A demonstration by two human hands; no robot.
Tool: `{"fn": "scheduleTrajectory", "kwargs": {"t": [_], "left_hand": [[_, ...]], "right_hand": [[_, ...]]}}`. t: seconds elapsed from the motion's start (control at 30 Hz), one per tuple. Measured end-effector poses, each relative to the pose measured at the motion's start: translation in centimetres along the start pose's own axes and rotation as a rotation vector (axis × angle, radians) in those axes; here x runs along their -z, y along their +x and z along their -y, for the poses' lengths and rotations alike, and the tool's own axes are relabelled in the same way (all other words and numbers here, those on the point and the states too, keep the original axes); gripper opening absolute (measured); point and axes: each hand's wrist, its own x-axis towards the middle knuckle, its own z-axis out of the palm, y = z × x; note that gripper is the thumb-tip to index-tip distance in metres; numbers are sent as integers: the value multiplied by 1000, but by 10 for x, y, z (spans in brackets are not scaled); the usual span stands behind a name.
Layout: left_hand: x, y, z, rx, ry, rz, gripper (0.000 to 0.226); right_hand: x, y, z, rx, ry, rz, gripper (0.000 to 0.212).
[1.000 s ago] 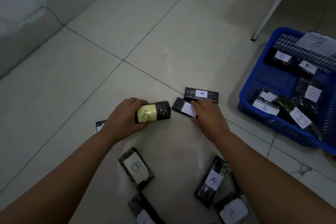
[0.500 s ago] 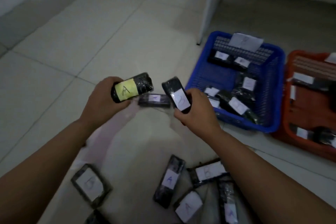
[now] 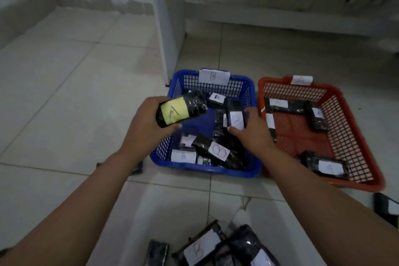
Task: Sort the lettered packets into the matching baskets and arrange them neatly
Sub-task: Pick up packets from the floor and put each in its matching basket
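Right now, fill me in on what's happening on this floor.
A person is sorting lettered packets. The left hand grips an A packet over the blue basket, which is tagged B. The right hand holds a B packet above that same basket. The red basket holds A packets.

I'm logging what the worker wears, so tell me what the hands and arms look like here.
Both arms are bare as far as the picture shows, with no sleeves in view. The left hand and right hand wear no gloves, and no rings, watch or wristband are visible.
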Motion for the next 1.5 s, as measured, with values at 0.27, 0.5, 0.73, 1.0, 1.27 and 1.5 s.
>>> {"fn": "scheduleTrajectory", "kwargs": {"t": [0.27,0.5,0.73,1.0,1.27,1.5], "left_hand": [[-56,-10,19,14,-27,5,58],[-61,-10,23,21,-18,15,60],[-60,-2,1,-65,-17,158,64],[-93,33,-108,-184,-92,399,92],[-176,5,-149,-129,-174,409,72],[-207,-16,-118,-137,275,511,83]], "right_hand": [[-42,20,-14,90,-514,88,45],[-43,33,-17,7,-544,245,19],[34,2,12,217,73,266,71],[98,-28,-17,531,-424,88,67],[171,-25,-112,211,-321,-174,60],[170,-20,-166,118,-246,-213,59]]}}
